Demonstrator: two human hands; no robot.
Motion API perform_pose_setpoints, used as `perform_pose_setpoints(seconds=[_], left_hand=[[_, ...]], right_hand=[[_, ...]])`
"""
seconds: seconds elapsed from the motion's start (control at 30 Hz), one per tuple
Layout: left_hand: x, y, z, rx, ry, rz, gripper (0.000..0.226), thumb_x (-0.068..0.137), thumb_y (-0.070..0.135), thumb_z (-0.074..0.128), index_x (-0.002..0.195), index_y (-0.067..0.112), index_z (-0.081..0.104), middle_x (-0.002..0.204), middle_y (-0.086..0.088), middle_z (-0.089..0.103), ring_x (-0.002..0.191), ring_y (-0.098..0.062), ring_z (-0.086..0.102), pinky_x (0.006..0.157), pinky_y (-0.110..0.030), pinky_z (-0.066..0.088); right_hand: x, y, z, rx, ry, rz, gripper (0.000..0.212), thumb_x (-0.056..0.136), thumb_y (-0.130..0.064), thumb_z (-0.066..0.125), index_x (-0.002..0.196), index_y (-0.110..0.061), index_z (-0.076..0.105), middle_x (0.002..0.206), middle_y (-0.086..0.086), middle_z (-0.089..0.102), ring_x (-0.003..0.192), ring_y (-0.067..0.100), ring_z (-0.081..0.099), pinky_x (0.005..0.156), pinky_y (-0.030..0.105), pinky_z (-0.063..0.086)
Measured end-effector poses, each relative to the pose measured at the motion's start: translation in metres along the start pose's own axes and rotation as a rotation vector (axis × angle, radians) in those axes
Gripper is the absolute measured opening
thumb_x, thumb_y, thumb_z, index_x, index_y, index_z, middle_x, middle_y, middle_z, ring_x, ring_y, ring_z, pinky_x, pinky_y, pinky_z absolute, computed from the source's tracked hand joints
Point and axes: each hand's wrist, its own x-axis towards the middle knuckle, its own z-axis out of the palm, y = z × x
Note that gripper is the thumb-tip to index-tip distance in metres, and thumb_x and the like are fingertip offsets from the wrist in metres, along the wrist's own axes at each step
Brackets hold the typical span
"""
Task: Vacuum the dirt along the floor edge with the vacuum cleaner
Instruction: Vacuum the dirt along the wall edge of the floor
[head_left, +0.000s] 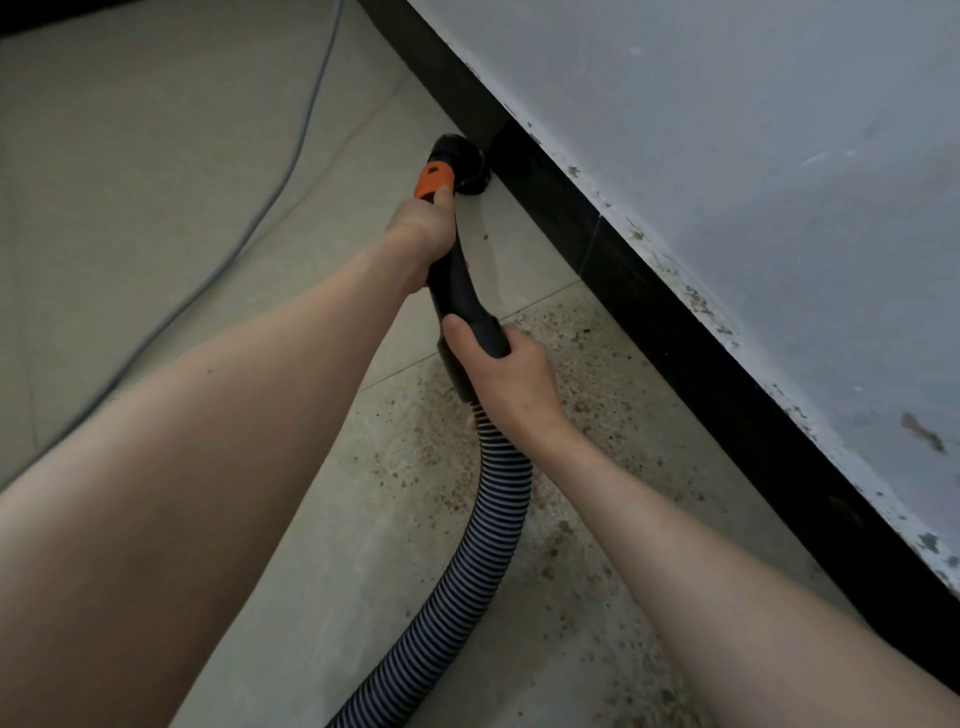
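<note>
Two hands steer one wand. At upper left a cable (291, 156) trails off-frame. Mid-frame, the left hand (423, 234) wraps the wand (457, 275) below its orange collar (434, 182), likely to aim the nozzle (462, 163) against the skirting (675, 322). The right hand (511, 374) clamps the hose (483, 545) end, probably for push. Dirt (587, 415) speckles the lower-right floor (156, 130); the nozzle's mouth is hidden.

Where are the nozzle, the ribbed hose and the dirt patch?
nozzle (462, 163), head view, on its black round head by the skirting.
ribbed hose (488, 525), head view, mid-curve below the right hand.
dirt patch (587, 364), head view, on specks beside the skirting.
</note>
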Motion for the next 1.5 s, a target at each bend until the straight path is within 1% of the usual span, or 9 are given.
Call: perform_pose_setpoints(seconds=[0.13,0.23,0.43,0.63,0.87,0.97,1.23,1.37,1.5], left_hand=[[0.008,0.001,-0.009,0.036,0.057,0.010,0.050,0.100,0.042,0.032,0.132,0.003,0.039,0.122,-0.018,0.055,0.109,-0.035,0.059,0.095,-0.043,0.049],[0.011,0.001,-0.019,0.051,0.090,-0.005,0.049,0.100,0.042,0.031,0.131,0.004,0.039,0.120,-0.017,0.055,0.108,-0.034,0.059,0.095,-0.044,0.050],[0.003,-0.011,-0.035,-0.034,0.075,-0.083,0.048,0.100,0.045,0.033,0.127,0.006,0.039,0.109,-0.015,0.057,0.102,-0.031,0.061,0.091,-0.043,0.052],[-0.023,-0.036,-0.036,-0.118,0.013,-0.098,0.050,0.100,0.044,0.035,0.126,0.002,0.038,0.082,-0.010,0.053,0.063,-0.023,0.058,0.055,-0.032,0.051],[-0.054,-0.055,-0.023,-0.056,-0.057,-0.050,0.043,0.099,0.045,0.037,0.104,0.003,0.043,0.097,-0.016,0.054,0.094,-0.035,0.060,0.093,-0.049,0.051],[-0.068,-0.057,-0.022,-0.007,-0.079,-0.039,0.048,0.098,0.045,0.036,0.112,0.000,0.045,0.100,-0.016,0.054,0.106,-0.038,0.060,0.093,-0.049,0.050],[-0.102,-0.072,-0.030,0.009,-0.151,-0.098,0.040,0.099,0.045,0.035,0.101,0.005,0.039,0.096,-0.014,0.053,0.100,-0.035,0.061,0.094,-0.049,0.050],[-0.112,-0.069,-0.042,-0.024,-0.153,-0.109,0.038,0.100,0.043,0.035,0.107,0.006,0.037,0.094,-0.014,0.052,0.087,-0.033,0.060,0.092,-0.049,0.051],[-0.123,-0.087,-0.064,-0.174,-0.072,-0.136,0.042,0.096,0.047,0.043,0.105,0.006,0.038,0.091,-0.013,0.054,0.089,-0.032,0.059,0.087,-0.046,0.053]], right_hand=[[0.007,-0.007,0.002,0.032,-0.057,-0.015,0.039,0.082,-0.061,0.061,0.078,-0.022,0.059,0.071,0.002,0.064,0.056,0.021,0.066,0.054,0.039,0.059],[0.009,-0.012,0.006,0.048,-0.091,-0.011,0.040,0.081,-0.060,0.063,0.077,-0.020,0.059,0.069,0.001,0.062,0.050,0.019,0.065,0.045,0.028,0.051],[-0.003,-0.014,0.015,-0.029,-0.095,-0.029,0.041,0.079,-0.061,0.064,0.076,-0.020,0.060,0.069,-0.001,0.063,0.058,0.021,0.065,0.057,0.039,0.057],[-0.038,-0.001,0.013,-0.124,-0.074,-0.033,0.050,0.068,-0.072,0.056,0.073,-0.023,0.057,0.066,-0.002,0.059,0.059,0.025,0.065,0.059,0.048,0.059],[-0.083,0.017,0.007,-0.073,0.001,0.010,0.053,0.068,-0.072,0.056,0.074,-0.019,0.058,0.059,-0.004,0.055,0.048,0.018,0.059,0.050,0.048,0.056],[-0.102,0.020,0.009,-0.046,0.020,0.024,0.050,0.072,-0.070,0.057,0.074,-0.019,0.058,0.058,-0.004,0.056,0.045,0.017,0.059,0.046,0.040,0.053],[-0.141,0.022,0.010,-0.161,0.038,0.037,0.049,0.073,-0.072,0.053,0.078,-0.023,0.055,0.063,-0.005,0.057,0.053,0.017,0.061,0.055,0.040,0.057],[-0.148,0.013,0.010,-0.105,-0.011,0.045,0.046,0.078,-0.065,0.059,0.077,-0.019,0.056,0.062,-0.003,0.057,0.040,0.012,0.059,0.045,0.035,0.055],[-0.156,0.008,0.011,-0.103,-0.095,0.034,0.045,0.079,-0.059,0.064,0.073,-0.015,0.057,0.062,-0.001,0.059,0.051,0.021,0.063,0.053,0.048,0.058]])
